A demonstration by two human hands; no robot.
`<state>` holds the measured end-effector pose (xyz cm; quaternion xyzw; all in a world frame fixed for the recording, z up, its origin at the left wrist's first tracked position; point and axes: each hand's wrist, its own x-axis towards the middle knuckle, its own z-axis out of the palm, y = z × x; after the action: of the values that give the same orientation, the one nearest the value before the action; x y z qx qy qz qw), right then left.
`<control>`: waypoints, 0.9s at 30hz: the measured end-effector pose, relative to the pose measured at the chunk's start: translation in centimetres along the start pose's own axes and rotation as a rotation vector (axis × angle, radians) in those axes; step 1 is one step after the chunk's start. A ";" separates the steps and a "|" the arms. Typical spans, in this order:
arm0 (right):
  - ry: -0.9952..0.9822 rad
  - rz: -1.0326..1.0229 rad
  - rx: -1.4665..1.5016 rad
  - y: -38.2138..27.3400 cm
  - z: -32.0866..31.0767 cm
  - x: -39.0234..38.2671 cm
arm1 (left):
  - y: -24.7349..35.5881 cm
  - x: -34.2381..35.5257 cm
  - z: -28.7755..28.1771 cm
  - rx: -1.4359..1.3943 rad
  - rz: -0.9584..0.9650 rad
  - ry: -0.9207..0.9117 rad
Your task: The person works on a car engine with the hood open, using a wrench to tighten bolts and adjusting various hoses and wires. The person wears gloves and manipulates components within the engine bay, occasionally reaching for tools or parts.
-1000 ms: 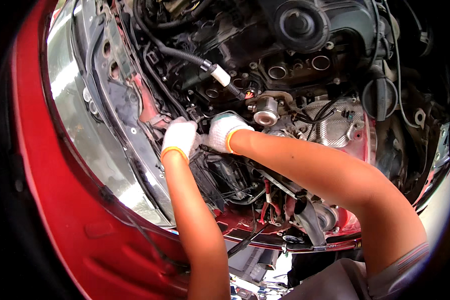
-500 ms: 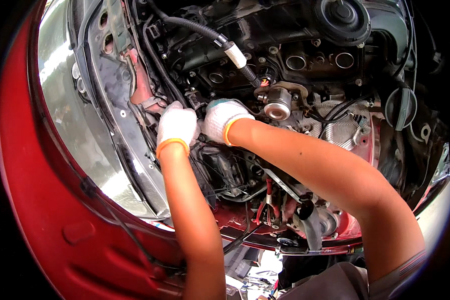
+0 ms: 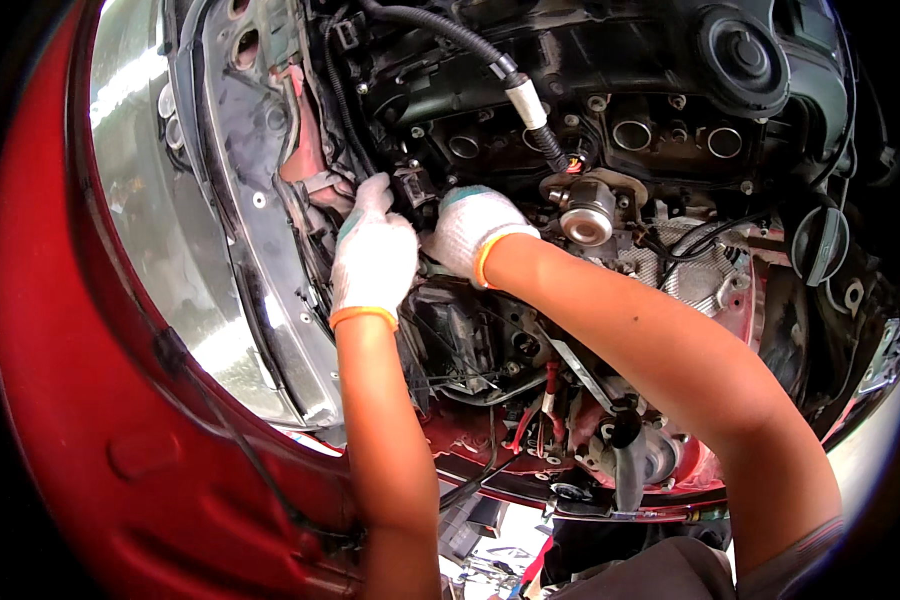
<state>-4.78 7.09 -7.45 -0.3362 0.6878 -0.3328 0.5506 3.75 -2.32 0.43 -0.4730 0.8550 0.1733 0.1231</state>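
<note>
Both my hands wear white knit gloves with orange cuffs and teal patches, deep in a car's engine bay. My left hand (image 3: 375, 255) is closed, apart from one finger stretched up beside a black corrugated hose (image 3: 348, 120). Whatever its curled fingers grip is hidden. Just to its right, my right hand (image 3: 478, 230) is bent inward, with its fingers curled down out of sight. What it holds cannot be made out. Between and slightly beyond the hands sits a black connector-like part (image 3: 412, 186). The fingertips of my right hand come close to my left hand.
A metal cylindrical part (image 3: 585, 215) stands right of my right hand, under a thick cable (image 3: 450, 30) with a white sleeve (image 3: 527, 104). The black engine cover (image 3: 610, 60) lies beyond. Red bodywork (image 3: 60, 400) and a headlight (image 3: 130, 180) line the left.
The view has shifted, so the engine bay sits further right and lower. My left hand has turned and now stretches one finger upward. My right hand stays bent at nearly the same spot.
</note>
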 end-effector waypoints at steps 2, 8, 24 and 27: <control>-0.053 0.004 -0.019 0.0 -0.3 -0.1 | 2.3 -0.5 -0.2 0.192 -0.069 -0.015; -0.176 -0.029 -0.111 -0.5 -1.4 -0.2 | 1.3 -0.8 0.0 0.350 0.108 0.111; 0.000 -0.192 -0.293 0.9 -0.8 -1.3 | 1.4 -0.1 0.6 0.357 0.021 -0.022; 0.020 -0.182 -0.285 0.4 -0.7 -1.7 | -0.9 0.3 0.7 0.121 0.003 -0.008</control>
<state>-5.20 8.74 -6.75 -0.4685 0.7000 -0.2839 0.4581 4.38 -2.72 -0.51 -0.4627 0.8641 0.1235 0.1547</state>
